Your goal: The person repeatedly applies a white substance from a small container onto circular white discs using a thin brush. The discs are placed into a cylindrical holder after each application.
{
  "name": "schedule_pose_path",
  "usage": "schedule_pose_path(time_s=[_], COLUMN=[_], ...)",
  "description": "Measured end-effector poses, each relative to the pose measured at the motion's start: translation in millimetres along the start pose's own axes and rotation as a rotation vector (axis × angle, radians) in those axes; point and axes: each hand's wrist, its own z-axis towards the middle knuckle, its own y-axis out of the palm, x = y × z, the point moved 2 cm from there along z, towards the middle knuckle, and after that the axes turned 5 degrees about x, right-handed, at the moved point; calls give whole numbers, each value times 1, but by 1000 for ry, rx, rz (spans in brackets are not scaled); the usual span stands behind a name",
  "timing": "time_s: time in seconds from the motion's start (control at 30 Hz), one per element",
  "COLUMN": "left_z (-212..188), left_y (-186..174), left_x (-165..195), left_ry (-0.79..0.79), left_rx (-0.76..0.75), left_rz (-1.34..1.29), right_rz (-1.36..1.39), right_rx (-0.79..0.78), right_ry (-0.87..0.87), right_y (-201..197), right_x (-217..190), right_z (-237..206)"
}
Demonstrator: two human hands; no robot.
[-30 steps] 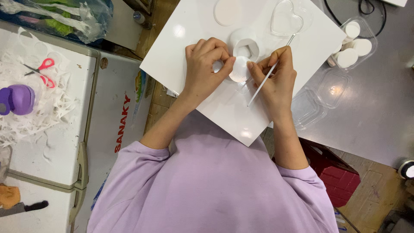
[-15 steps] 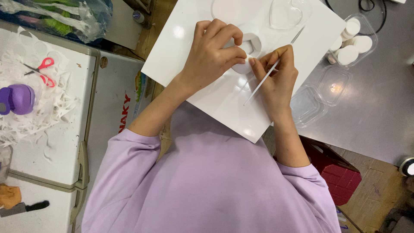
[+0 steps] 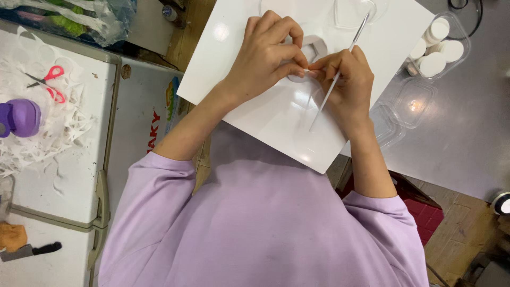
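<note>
White glossy board (image 3: 276, 122) is lying on the grey table (image 3: 467, 133); on it, a small white ring-shaped piece (image 3: 311, 50), left hand (image 3: 265, 56) pinching its edge, right hand (image 3: 345, 82) gripping a thin white stick (image 3: 340, 72). Clear container of white discs (image 3: 438, 45) is sitting nearby.

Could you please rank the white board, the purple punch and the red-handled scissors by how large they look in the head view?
1. White board, by far the largest.
2. Red-handled scissors and purple punch look about alike; the punch is cut off by the frame edge, so I won't rank them.
</note>
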Motion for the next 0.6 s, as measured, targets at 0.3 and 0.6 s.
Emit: schedule_pose_path(time_s=[0.3, 0.6], left_z=[9, 12], left_y=[-1, -4], left_x=[-5, -6], left_ry=[140, 14], left_rx=[52, -57], left_rz=[99, 7], right_rz=[44, 349], right_rx=[-59, 205], right_ry=[10, 20], right_y=[-3, -52], right_x=[7, 25], right_z=[8, 36])
